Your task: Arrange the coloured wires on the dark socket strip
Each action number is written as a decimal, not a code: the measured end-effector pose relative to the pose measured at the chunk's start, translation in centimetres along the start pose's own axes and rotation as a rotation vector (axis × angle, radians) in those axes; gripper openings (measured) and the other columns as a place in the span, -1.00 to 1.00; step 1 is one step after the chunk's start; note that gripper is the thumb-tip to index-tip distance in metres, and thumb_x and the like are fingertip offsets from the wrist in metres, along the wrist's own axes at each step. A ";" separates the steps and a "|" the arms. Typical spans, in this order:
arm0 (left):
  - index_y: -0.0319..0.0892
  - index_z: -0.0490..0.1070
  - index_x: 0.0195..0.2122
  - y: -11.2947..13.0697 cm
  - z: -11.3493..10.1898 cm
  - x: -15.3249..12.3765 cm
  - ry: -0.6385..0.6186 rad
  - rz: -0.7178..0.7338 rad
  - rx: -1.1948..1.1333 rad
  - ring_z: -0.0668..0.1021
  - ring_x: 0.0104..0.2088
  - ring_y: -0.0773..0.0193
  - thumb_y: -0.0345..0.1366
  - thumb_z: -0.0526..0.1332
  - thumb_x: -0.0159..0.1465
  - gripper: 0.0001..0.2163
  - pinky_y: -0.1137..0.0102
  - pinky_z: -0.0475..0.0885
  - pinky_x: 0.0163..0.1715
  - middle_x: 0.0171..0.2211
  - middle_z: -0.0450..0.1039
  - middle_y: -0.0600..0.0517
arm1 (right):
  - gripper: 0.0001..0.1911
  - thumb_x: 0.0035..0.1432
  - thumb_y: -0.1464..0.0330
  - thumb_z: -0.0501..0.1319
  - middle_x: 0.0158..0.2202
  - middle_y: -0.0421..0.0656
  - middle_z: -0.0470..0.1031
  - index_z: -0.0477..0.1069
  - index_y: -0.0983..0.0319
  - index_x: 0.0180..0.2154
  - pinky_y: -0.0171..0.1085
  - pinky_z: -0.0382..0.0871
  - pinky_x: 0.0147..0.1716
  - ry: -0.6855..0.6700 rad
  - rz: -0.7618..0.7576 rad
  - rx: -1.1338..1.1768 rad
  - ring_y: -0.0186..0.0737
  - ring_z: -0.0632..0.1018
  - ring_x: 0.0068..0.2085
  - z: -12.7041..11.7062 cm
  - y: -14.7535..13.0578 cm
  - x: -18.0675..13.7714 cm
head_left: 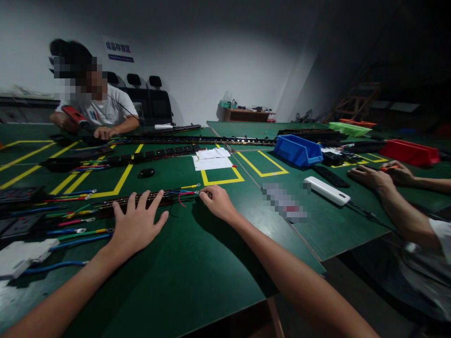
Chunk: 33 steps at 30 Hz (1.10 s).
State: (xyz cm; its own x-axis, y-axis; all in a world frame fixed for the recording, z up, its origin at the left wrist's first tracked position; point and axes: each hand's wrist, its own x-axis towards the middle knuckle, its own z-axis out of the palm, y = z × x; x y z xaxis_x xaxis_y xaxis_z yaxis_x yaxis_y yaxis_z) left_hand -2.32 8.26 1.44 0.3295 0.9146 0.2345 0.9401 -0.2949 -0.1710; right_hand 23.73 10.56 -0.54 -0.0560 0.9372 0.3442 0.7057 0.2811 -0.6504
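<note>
My left hand (139,223) lies with fingers spread across a long dark strip (116,202) carrying copper-coloured bars. From the strip's right end run several coloured wires (181,190), tipped with metal ring terminals. At those tips my right hand (217,203) is closed, thumb and forefinger pinched at the end of a wire; the fingers partly hide the terminal. A thin red wire (182,199) curls loose beside it. To the left of my left hand, more coloured cables with ring lugs (81,230) come out of black units (21,225).
A white block (26,256) sits at left. Beyond are white papers (212,159), a black round object (146,173), a blue bin (298,150) and a white power strip (327,191). One co-worker holds a red power tool (77,118); another's hands (373,177) work at right, near a red bin (410,152).
</note>
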 end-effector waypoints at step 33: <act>-0.08 0.02 0.49 -0.4 0.2 0.1 -0.038 -0.013 -0.005 0.21 0.35 -0.46 0.13 -0.20 0.40 -0.30 -0.49 0.05 0.15 0.39 0.17 -0.33 | -0.73 0.27 0.37 0.18 -0.22 -0.11 0.66 0.63 0.21 -0.09 -0.26 0.33 -0.14 0.055 0.028 -0.095 -0.15 0.56 -0.16 -0.1 -0.5 -0.2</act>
State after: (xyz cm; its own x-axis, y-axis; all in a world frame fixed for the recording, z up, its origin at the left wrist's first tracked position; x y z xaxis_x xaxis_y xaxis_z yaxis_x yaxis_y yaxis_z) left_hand -2.68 8.54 1.32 0.3139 0.9281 0.2003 0.9447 -0.2842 -0.1636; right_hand 23.44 10.17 -0.19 0.0016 0.9309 0.3652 0.7703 0.2317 -0.5941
